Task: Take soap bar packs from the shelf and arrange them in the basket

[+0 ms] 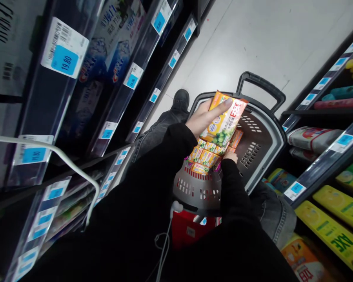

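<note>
My left hand (205,116) grips an orange and yellow soap pack (225,122) with green fruit printed on it, fingers wrapped over its top, above a grey shopping basket (261,141). My right hand (231,157) reaches into the basket and rests among several small yellow soap packs (204,156) stacked inside; its fingers are mostly hidden. Both arms wear black sleeves.
Shelves with blue price tags (64,59) and toothpaste boxes (111,43) run along the left. On the right, shelves hold yellow packs (338,231) and other goods. A white rail (61,156) crosses at left. My shoe (180,100) rests on the pale floor (253,39). An earphone cable (164,243) hangs down.
</note>
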`<state>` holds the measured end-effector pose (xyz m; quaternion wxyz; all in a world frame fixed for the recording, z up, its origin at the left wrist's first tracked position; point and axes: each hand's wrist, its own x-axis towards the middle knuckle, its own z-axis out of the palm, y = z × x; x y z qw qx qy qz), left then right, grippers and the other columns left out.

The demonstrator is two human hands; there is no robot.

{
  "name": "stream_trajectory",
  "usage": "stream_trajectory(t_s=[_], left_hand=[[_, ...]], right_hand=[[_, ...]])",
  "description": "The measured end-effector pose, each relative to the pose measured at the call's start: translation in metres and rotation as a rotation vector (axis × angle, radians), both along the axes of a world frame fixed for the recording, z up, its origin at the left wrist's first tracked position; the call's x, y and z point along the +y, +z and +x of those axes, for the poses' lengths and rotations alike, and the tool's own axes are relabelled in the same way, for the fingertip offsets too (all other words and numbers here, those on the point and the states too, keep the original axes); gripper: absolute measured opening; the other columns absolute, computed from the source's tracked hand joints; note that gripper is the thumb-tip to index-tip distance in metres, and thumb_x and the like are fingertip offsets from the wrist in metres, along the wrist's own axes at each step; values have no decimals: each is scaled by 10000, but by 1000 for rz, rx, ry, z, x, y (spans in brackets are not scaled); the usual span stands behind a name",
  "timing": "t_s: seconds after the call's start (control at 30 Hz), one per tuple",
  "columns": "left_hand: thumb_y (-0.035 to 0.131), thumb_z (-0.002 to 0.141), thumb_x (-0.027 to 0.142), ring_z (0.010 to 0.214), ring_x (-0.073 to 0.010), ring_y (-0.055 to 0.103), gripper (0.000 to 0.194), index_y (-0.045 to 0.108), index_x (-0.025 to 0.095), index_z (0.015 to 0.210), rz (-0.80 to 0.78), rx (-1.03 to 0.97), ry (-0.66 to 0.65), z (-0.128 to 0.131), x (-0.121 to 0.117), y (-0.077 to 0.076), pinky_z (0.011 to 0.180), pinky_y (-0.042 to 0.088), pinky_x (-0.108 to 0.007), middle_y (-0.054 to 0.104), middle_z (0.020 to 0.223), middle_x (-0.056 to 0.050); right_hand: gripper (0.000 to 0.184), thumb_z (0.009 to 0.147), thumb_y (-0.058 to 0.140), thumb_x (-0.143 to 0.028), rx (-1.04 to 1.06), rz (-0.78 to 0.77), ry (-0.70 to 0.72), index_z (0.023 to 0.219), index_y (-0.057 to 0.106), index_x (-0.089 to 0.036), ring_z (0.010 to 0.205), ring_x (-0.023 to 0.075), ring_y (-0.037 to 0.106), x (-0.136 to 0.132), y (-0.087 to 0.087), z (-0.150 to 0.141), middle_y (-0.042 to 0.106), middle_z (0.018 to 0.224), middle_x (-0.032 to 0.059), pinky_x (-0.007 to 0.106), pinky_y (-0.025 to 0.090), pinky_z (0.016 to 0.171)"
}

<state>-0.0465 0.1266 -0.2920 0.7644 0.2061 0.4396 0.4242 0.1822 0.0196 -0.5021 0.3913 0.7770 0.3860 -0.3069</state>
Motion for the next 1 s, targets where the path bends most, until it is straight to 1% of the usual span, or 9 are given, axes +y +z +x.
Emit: stream_trajectory(t_s=[0.17,0.3,0.43,0.5,0.57,0.67,0.8,0.9,1.0], left_hand=[[608,846,553,920,-260,668,514,563,139,1147,6,55,-22,0,-1,0,816,544,-381,663,898,-91],[618,847,526,889,-235,670,447,591,146,1081,8,64,-13,1,0,-1,800,539,-354,680,899,-71],[649,825,500,907,-244,664,435,576,142,1061,-12,43,-18,3,2,-7,811,531,-366,680,924,-81],[687,794,481,927,-248,656,449,554,145,1060,-19,24,-36,7,1,-10,825,522,-370,675,947,-89],[721,759,476,916,-236,651,470,535,151,1043,1,-17,-59,12,-2,-11,823,515,-361,669,963,-90],[768,684,530,921,-223,639,554,516,164,1015,73,-93,-98,20,-7,-8,814,505,-340,656,992,-84],[774,603,638,983,-229,613,652,553,162,989,204,-118,-181,20,-8,0,833,492,-321,647,1026,-93],[591,684,773,956,-221,610,677,609,158,968,196,-81,-207,10,-3,5,804,500,-316,646,1042,-114],[422,759,806,851,-195,617,712,622,164,993,69,-3,-121,0,4,4,722,508,-301,650,1035,-113]], right_hand=[[378,968,333,-149,37,88,-91,1253,533,0,1060,282,639,-8,6,-4,618,1081,269,435,469,944],[376,959,413,-236,69,184,-184,1232,539,-9,1136,326,595,4,35,3,594,1138,300,493,429,996],[385,977,368,-405,268,311,-345,1099,582,-110,969,223,670,31,98,9,652,1048,186,352,548,845],[452,963,328,-535,673,501,-538,1108,550,-169,813,152,685,44,138,-2,669,976,96,273,570,707],[513,844,508,-641,1115,695,-679,1094,533,-194,758,134,671,55,176,-21,670,941,52,254,565,666],[528,653,754,-576,1303,896,-624,958,546,-198,716,121,642,63,215,-52,666,844,10,239,549,670],[454,607,810,-474,1217,1122,-527,852,551,-193,716,125,630,61,236,-66,663,801,1,243,543,684],[441,548,851,-426,1206,1181,-459,809,579,-196,667,131,613,46,249,-55,640,726,-14,249,541,643],[487,453,899,-401,1227,1168,-446,785,605,-200,663,149,618,24,267,-39,653,732,-6,259,538,616]])
